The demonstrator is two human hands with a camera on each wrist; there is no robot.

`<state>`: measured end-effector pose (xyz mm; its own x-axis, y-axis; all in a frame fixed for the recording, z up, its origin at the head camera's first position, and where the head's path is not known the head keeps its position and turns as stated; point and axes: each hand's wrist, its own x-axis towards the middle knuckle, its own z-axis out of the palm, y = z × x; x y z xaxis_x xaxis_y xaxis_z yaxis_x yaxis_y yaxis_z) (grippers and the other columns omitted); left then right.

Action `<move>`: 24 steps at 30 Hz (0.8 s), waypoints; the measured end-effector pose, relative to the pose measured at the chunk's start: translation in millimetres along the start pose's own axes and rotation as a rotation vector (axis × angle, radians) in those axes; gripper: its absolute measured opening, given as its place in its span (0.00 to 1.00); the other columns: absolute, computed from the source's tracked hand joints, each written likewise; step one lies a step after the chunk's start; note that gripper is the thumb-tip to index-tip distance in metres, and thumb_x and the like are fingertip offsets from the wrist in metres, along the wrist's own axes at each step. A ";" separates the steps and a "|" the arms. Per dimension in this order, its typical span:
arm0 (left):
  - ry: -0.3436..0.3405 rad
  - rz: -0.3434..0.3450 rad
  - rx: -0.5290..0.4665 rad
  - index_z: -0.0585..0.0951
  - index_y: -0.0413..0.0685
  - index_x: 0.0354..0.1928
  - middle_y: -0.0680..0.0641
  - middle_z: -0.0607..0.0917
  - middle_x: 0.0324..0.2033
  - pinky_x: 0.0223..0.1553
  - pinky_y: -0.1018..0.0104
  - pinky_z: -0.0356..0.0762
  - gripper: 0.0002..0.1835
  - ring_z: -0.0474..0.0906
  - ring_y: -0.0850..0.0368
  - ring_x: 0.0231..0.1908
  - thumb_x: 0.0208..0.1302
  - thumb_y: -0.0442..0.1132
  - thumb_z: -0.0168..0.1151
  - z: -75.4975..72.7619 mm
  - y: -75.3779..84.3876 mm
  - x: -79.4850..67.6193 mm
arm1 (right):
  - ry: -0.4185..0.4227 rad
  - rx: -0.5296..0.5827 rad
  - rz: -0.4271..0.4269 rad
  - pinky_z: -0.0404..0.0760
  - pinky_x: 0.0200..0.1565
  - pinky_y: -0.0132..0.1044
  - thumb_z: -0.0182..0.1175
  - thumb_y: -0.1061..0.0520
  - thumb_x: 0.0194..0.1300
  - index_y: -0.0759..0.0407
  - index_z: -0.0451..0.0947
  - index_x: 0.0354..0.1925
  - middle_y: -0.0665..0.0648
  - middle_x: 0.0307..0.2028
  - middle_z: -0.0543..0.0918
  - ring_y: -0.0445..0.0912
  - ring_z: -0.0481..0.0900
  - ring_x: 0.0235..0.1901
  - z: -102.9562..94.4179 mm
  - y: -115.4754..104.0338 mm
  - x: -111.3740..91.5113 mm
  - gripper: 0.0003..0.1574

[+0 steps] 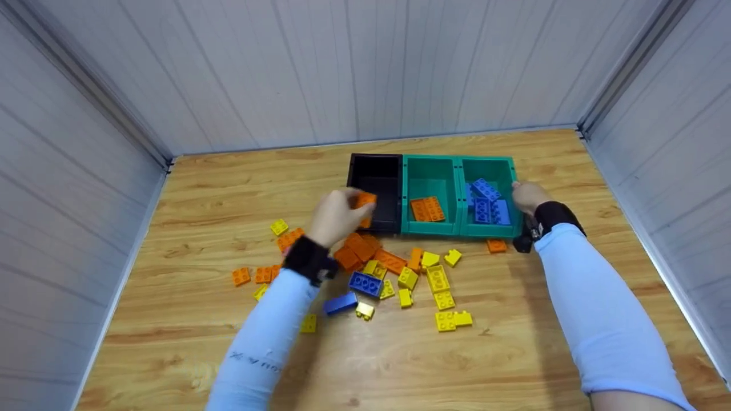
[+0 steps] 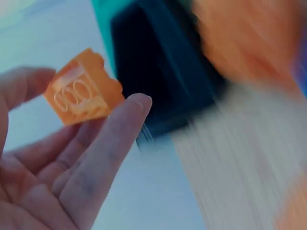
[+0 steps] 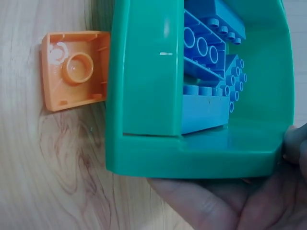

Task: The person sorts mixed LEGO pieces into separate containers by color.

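My left hand (image 1: 331, 220) pinches an orange toy brick (image 2: 81, 91) between thumb and fingers, at the left side of the black bin (image 1: 376, 166). In the left wrist view the brick's hollow, ringed underside shows. My right hand (image 1: 530, 197) grips the right wall of the right green bin (image 3: 201, 155), thumb at the rim and fingers beneath in the right wrist view. Several blue bricks (image 1: 482, 210) lie inside that bin. The middle green bin (image 1: 431, 168) holds orange bricks (image 1: 427, 209). The three bins stand side by side in a row.
Loose orange bricks (image 1: 360, 246), yellow bricks (image 1: 437, 279) and blue bricks (image 1: 365, 283) lie scattered in front of the bins. One orange brick (image 3: 72, 72) lies against the right bin's front. Pale panels (image 1: 377, 74) wall the wooden table (image 1: 400, 365) on its back and sides.
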<state>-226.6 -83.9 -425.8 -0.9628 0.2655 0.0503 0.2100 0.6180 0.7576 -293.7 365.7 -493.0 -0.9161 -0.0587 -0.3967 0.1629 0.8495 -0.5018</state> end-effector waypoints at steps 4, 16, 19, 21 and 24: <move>-0.008 0.002 -0.100 0.79 0.39 0.60 0.47 0.85 0.30 0.25 0.69 0.75 0.24 0.76 0.61 0.20 0.69 0.48 0.63 36.6 35.6 19.8 | -0.003 -0.007 -0.035 0.54 0.71 0.48 0.26 0.48 0.81 0.77 0.52 0.71 0.75 0.71 0.52 0.65 0.49 0.72 1.0 -11.1 -9.9 0.38; -0.074 -0.164 -0.073 0.75 0.36 0.63 0.41 0.83 0.49 0.32 0.67 0.75 0.25 0.79 0.54 0.33 0.71 0.44 0.61 108.4 67.2 59.6 | -0.006 0.084 0.074 0.50 0.71 0.52 0.23 0.58 0.80 0.77 0.45 0.72 0.75 0.72 0.47 0.66 0.44 0.72 0.0 -70.9 -61.4 0.32; -0.133 -0.185 -0.073 0.73 0.36 0.65 0.40 0.81 0.54 0.39 0.65 0.77 0.25 0.80 0.52 0.42 0.71 0.41 0.60 112.4 60.6 60.1 | -0.010 0.068 0.052 0.48 0.71 0.53 0.24 0.59 0.79 0.79 0.44 0.71 0.75 0.72 0.46 0.67 0.42 0.72 1.2 -64.6 -56.0 0.31; -0.161 -0.187 -0.096 0.72 0.35 0.66 0.39 0.79 0.57 0.39 0.64 0.77 0.25 0.79 0.52 0.41 0.72 0.39 0.59 112.6 57.0 59.7 | -0.009 0.045 0.041 0.47 0.71 0.54 0.24 0.60 0.79 0.80 0.44 0.71 0.76 0.71 0.46 0.67 0.42 0.72 1.6 -62.9 -51.8 0.31; -0.172 -0.161 -0.116 0.71 0.37 0.68 0.40 0.78 0.61 0.30 0.69 0.73 0.25 0.75 0.58 0.29 0.72 0.37 0.58 111.1 53.8 58.6 | 0.010 0.036 0.049 0.49 0.71 0.54 0.24 0.58 0.80 0.79 0.50 0.71 0.75 0.72 0.48 0.67 0.44 0.72 1.4 -60.0 -47.0 0.32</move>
<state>-252.8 47.2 -454.3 -0.9371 0.2988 -0.1806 0.0260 0.5757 0.8172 -259.9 316.7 -445.3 -0.9102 -0.0119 -0.4141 0.2210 0.8316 -0.5096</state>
